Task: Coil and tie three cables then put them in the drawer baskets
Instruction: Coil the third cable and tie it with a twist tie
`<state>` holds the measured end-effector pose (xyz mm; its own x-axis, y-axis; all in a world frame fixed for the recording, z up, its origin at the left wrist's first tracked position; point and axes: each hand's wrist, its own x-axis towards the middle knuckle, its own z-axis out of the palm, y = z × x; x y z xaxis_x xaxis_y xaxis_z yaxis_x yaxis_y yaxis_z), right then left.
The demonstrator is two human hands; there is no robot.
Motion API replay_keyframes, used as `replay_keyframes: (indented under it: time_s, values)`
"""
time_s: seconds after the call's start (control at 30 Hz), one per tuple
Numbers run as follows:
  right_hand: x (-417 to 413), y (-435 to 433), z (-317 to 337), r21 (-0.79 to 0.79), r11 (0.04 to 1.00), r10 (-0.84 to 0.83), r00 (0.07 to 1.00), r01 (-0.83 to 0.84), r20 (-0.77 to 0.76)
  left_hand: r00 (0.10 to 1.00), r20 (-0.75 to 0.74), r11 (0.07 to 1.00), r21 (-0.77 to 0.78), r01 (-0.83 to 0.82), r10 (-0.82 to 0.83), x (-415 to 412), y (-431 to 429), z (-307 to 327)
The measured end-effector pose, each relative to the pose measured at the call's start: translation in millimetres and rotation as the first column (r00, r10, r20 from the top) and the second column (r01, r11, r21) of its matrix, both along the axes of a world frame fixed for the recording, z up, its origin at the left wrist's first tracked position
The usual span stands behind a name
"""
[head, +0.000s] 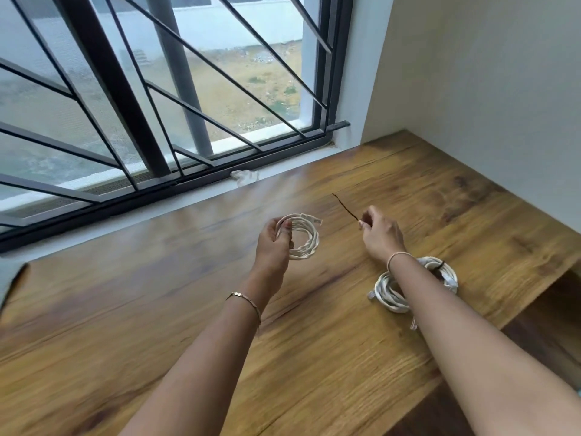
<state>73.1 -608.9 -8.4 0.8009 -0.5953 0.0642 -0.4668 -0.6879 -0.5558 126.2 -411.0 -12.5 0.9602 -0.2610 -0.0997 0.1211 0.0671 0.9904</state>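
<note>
My left hand (273,243) grips a coiled white cable (306,237) and holds it just above the wooden tabletop (157,309). Its plug ends stick out at the top of the coil. My right hand (379,234) pinches one end of a thin dark twist tie (344,206), which points up and to the left. Two more coiled white cables (390,294) lie on the table under my right forearm. One of them (440,269) has a dark tie around it. My arm hides part of both coils.
A barred window (157,105) runs along the far edge of the table, and a wall (487,89) closes off the right side. The tabletop steps down to a darker wooden surface (540,335) at the right front.
</note>
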Motion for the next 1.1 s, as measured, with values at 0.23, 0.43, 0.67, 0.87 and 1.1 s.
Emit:
replay_keyframes:
  time_s: [0.23, 0.43, 0.67, 0.87, 1.1]
  values:
    - [-7, 46, 49, 0.364, 0.911, 0.085, 0.951, -0.195, 0.298, 0.999, 0.019, 0.999, 0.042, -0.029, 0.029, -1, 25, 6]
    - [-21, 101, 105, 0.401, 0.814, 0.238, 0.872, -0.419, 0.427, 0.997, 0.058, 0.999, -0.007, -0.052, 0.053, -3, 64, 17]
    - [-19, 159, 125, 0.216, 0.781, 0.532, 0.805, -0.586, 0.263, 0.989, 0.083, 0.992, -0.027, -0.124, 0.126, -7, 119, 36]
    - [-14, 212, 127, -0.054, 0.759, 0.649, 0.749, -0.649, 0.129, 0.98, 0.101, 0.984, -0.069, -0.165, 0.171, -11, 160, 43]
    - [-22, 268, 124, -0.193, 0.723, 0.689, 0.711, -0.663, 0.14, 0.948, 0.126, 0.957, -0.036, -0.289, 0.291, -25, 219, 38]
